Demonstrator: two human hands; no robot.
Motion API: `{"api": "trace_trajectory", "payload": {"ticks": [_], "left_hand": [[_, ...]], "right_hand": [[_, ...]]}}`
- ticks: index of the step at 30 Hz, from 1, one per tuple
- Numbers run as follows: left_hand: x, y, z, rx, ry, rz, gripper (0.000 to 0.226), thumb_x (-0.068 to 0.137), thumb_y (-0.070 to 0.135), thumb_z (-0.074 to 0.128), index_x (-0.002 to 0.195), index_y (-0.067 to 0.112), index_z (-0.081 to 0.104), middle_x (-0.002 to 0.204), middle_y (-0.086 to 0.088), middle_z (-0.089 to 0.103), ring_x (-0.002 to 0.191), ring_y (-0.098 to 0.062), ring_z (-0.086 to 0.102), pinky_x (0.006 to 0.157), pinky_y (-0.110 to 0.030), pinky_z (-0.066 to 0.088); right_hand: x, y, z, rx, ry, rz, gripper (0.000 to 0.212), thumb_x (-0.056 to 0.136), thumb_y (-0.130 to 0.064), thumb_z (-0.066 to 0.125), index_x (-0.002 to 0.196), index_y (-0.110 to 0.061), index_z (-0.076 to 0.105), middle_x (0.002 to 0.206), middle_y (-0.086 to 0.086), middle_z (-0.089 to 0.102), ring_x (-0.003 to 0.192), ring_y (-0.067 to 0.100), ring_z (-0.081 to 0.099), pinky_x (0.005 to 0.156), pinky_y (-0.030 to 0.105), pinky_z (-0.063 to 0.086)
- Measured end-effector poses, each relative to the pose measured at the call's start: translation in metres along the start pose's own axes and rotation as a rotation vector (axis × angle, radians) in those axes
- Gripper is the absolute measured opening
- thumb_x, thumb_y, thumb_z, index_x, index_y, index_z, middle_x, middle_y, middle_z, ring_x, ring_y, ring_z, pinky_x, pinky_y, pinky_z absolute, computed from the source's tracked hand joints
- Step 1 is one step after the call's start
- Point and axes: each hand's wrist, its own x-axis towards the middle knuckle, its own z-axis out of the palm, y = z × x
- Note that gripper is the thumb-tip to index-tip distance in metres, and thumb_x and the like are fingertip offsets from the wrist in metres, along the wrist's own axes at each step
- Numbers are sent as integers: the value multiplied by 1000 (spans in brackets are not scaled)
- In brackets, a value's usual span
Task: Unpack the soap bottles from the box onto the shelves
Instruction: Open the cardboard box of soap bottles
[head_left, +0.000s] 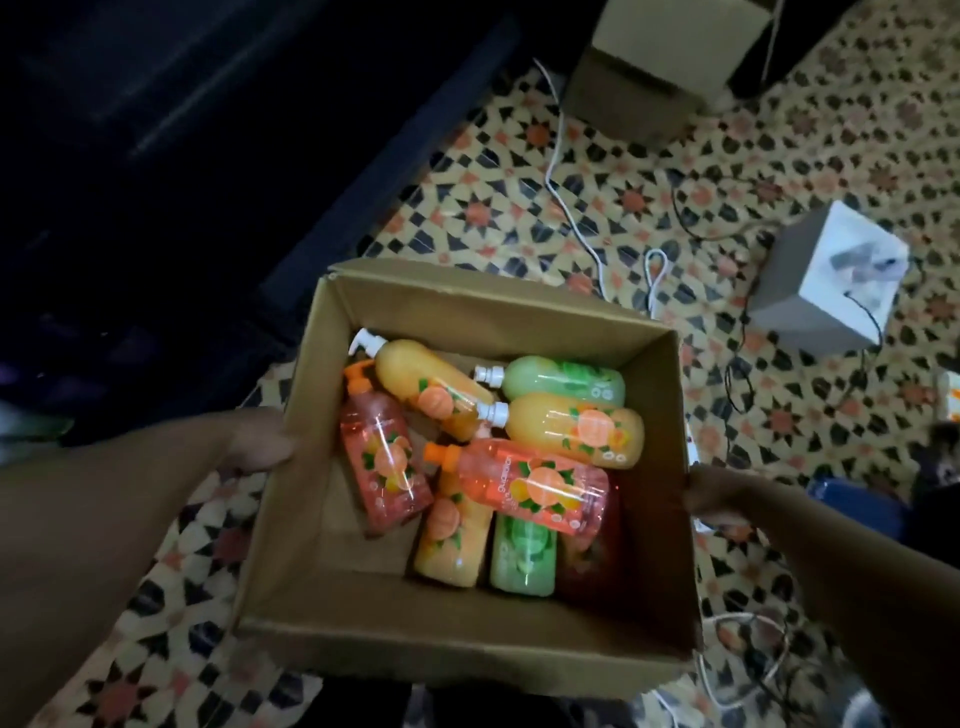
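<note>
Cardboard box, flaps open, held over a patterned carpet. Left hand grips the left wall at the rim. Right hand grips the right wall. Fingers on both are mostly hidden behind the cardboard, thumbs at the edge.

Soap bottles all still inside, about eight, lying on their sides in a loose heap: yellow-orange, pink-red and green. Some lie across others. Several pump heads point toward the far-left corner. Near-left part of the box floor is bare.

No shelf plainly visible; upper left of the view is too dark to read. A white carton and loose cables lie on the carpet beyond.

Handling, as judged:
- Full bottles, so the load is likely heavy, and thin walls may bow under a rim grip. A hold under the base looks safer.
- Bottles look like glossy, stiff plastic, probably slippery.
- Take each round the body, not by the pump, which could turn or pull loose.
- Lift the top pink-red one first; the ones beneath may roll when it goes.
</note>
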Motion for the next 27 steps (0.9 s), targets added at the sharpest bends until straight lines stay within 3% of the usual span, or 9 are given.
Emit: {"api": "trace_trajectory", "payload": {"ticks": [2,5,7,10,15,18,20,23,27], "left_hand": [[21,32,-13,22,-1,-8,26,95,31,48,94,8,59,77,-9,62,47,-18,52,41,-23,42],[51,75,-22,140,-2,5,29,96,35,53,105,7,52,66,-9,57,39,-17,48,40,-21,40],[67,101,-26,221,-6,-5,36,97,39,51,99,4,61,59,-8,55,40,-17,48,41,-20,40],[98,131,-28,263,-27,-23,38,98,39,48,104,4,63,67,-9,59,47,-18,51,43,-21,40],[151,166,-24,304,11,-19,35,100,33,45,102,1,60,53,-7,46,40,-18,43,42,-23,40],[168,181,-19,342,4,-6,32,102,29,46,83,4,49,49,-8,46,40,-20,44,44,-26,44],[179,185,-15,355,7,9,25,102,26,46,92,3,51,56,-11,50,42,-20,46,44,-26,45],[192,177,-6,376,-37,-10,25,102,21,41,109,1,55,65,-9,45,46,-18,38,43,-26,38],[195,168,-1,362,-50,-1,26,100,24,44,99,2,58,57,-6,38,44,-18,32,42,-24,33]], "right_hand": [[19,22,0,-8,15,66,15,98,-26,54,96,-12,59,76,5,60,41,-2,53,44,16,47],[45,50,1,27,42,45,34,103,-29,48,128,-9,58,96,4,64,79,13,64,63,13,46],[68,67,8,63,8,40,35,103,-27,47,129,-6,58,107,11,66,95,18,67,76,19,47],[102,88,18,188,-21,113,28,102,-24,49,110,1,59,83,23,63,50,12,54,45,21,43],[160,117,56,324,-31,162,40,98,-33,56,119,1,58,88,26,62,70,34,63,64,38,54],[178,117,74,395,-52,218,27,99,-31,54,87,-8,50,60,9,35,47,17,33,48,24,28],[186,118,83,433,-56,228,29,101,-32,52,82,-12,44,57,4,27,46,14,24,47,21,20],[199,126,102,440,-54,170,26,99,-31,53,88,-8,53,55,5,34,42,15,28,43,20,26],[205,129,111,396,-14,92,32,98,-33,55,109,-5,64,70,13,59,46,21,48,40,23,40]]}}
